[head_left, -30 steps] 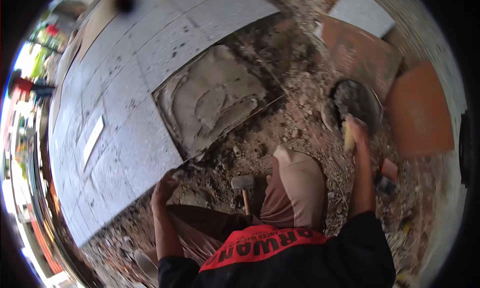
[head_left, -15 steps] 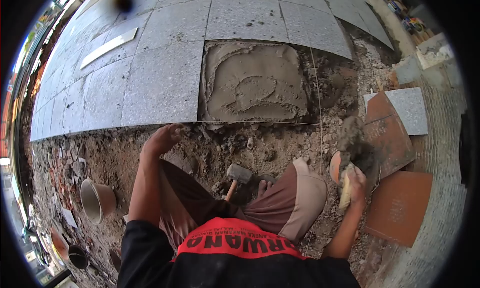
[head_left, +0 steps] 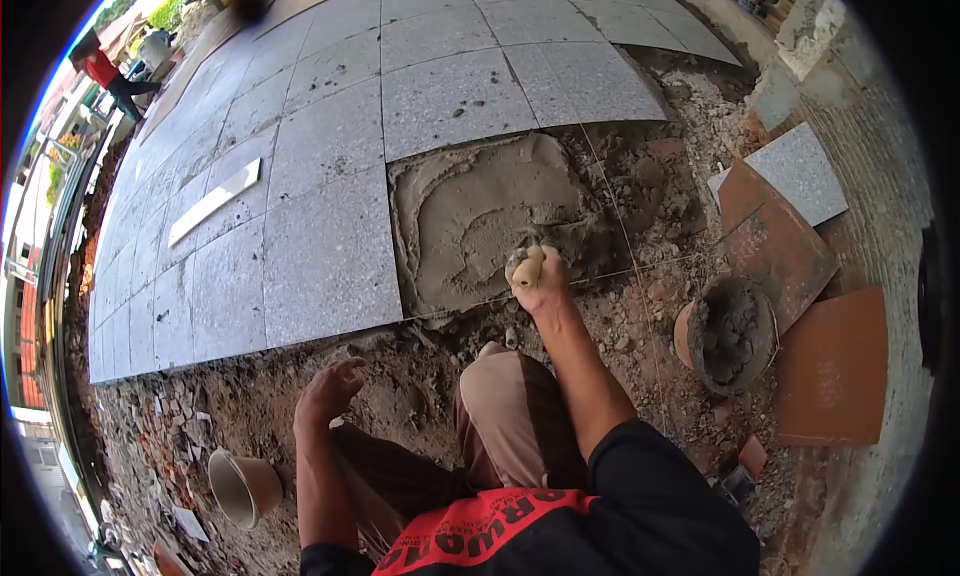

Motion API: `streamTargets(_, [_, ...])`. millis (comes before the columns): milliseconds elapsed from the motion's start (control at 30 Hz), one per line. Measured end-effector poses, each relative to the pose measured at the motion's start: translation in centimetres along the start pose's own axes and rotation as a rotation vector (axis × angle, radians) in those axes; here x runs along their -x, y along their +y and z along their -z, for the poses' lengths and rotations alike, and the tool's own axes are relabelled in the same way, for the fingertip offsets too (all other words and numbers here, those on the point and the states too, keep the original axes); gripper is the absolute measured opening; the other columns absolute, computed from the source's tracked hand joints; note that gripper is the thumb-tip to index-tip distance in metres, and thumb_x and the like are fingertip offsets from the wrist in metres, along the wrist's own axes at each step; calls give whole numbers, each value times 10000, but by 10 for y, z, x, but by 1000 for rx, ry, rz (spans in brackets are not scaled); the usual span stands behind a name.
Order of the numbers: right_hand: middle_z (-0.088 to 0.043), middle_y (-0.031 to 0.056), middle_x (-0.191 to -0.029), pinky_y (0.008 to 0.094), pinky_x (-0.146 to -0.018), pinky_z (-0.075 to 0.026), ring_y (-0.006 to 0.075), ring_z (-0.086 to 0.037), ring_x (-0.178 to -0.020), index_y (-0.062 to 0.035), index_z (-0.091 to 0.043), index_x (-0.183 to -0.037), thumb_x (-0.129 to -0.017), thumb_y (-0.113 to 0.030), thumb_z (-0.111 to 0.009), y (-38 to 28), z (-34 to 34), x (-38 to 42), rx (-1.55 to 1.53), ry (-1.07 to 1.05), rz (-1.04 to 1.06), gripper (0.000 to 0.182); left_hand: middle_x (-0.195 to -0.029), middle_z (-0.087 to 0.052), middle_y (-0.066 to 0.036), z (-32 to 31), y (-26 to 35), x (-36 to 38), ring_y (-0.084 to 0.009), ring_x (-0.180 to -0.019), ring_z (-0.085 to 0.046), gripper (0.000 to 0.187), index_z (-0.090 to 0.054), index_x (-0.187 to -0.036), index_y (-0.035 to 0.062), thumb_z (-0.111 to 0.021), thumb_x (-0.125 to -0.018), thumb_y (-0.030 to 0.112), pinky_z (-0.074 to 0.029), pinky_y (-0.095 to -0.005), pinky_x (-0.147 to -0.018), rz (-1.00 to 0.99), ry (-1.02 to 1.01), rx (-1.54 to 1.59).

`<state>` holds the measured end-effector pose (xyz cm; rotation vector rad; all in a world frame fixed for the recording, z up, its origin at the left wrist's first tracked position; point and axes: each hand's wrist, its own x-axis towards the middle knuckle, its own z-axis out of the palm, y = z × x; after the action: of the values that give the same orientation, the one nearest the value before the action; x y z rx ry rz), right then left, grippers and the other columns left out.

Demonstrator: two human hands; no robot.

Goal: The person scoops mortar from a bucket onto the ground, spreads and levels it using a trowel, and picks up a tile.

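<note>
My right hand [head_left: 540,281] is closed round the light handle of a trowel [head_left: 526,266], at the near right part of a wet mortar bed [head_left: 480,211]. The trowel's blade is hard to tell from the mortar around it. My left hand [head_left: 332,388] holds nothing; its loosely bent fingers are apart, above the dirt by my knee. Grey speckled floor tiles [head_left: 325,256] border the mortar on its left and far sides. A bucket of mortar [head_left: 735,336] stands to the right of my right arm.
A taut string [head_left: 615,204] crosses the mortar's right side. Brown tiles [head_left: 830,366] and a grey tile piece [head_left: 800,171] lie at the right. A white strip [head_left: 215,201] rests on the laid tiles. Another bucket [head_left: 243,486] stands at lower left. A person [head_left: 108,76] is far off.
My right hand has moved the trowel, loaded with mortar, from above the bucket left to the mortar bed. My left hand stays near my knee. The view has turned, and the distant person now shows.
</note>
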<state>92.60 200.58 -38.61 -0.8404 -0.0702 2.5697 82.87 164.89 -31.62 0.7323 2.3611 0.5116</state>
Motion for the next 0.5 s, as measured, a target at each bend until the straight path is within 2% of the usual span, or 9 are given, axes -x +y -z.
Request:
streamTargets(100, [-494,53,-656,311,-482,-454,147,-508,-542,-79,-472,-859,-873,-292,-427,-6,-32,45,290,-133,-157,218,-903,-629,-140,10,5,7,-273,-851,-606,380,-566,-1129,127,-567,-754,188,-459,-370,-765,71,-24,45])
streamTargets(200, [-513,64,-683,327,-454,-464,139,-520,-517,-64,-489,-937,-878,-315,-439,-35,-37,78,845,-28,129,262,-943,-626,-151,9,-27,0,-275,-870,-605,381,-562,-1133,118,-572,-758,185,-457,-365,-770,95,-48,50])
streamTargets(233, [-519,62,-691,306,-441,-456,131,-519,-513,-55,-500,-965,-879,-312,-450,-49,-29,81,1071,56,239,275,-959,-623,-157,15,-29,4,-277,-883,-605,373,-561,-1132,108,-581,-766,175,-458,-361,-769,39,-42,88])
streamTargets(267, [-526,60,-700,285,-428,-447,124,-519,-508,-47,-511,-993,-880,-310,-460,-68,-20,81,1305,133,344,291,-984,-613,-165,18,-30,10,-276,-881,-604,370,-554,-1140,111,-586,-774,164,-461,-359,-762,82,-5,82])
streamTargets(333, [-537,73,-714,307,-445,-452,162,-534,-522,-18,-525,-1017,-876,-298,-468,-104,18,59,1643,290,454,318,-946,-620,-163,22,-43,24,-269,-846,-607,376,-544,-1153,114,-581,-780,156,-462,-360,-747,66,32,70])
streamTargets(433, [-552,98,-734,323,-478,-460,204,-558,-545,1,-541,-978,-867,-269,-473,-112,90,23,1883,297,412,300,-887,-628,-160,29,-49,41,-274,-808,-609,381,-540,-1155,112,-580,-779,156,-465,-362,-726,127,-21,136])
streamTargets(467, [-563,132,-755,328,-496,-465,223,-578,-572,11,-544,-952,-854,-248,-480,-101,111,14,2006,228,473,284,-896,-626,-162,30,-51,42,-271,-812,-609,384,-539,-1156,112,-582,-776,154,-466,-362,-725,120,-12,134])
streamTargets(500, [-564,150,-748,338,-475,-468,232,-590,-569,19,-532,-959,-848,-232,-479,-81,114,15,2210,131,699,280,-905,-625,-163,31,-50,43,-269,-816,-609,387,-539,-1156,111,-584,-774,153,-466,-363,-723,116,-3,134])
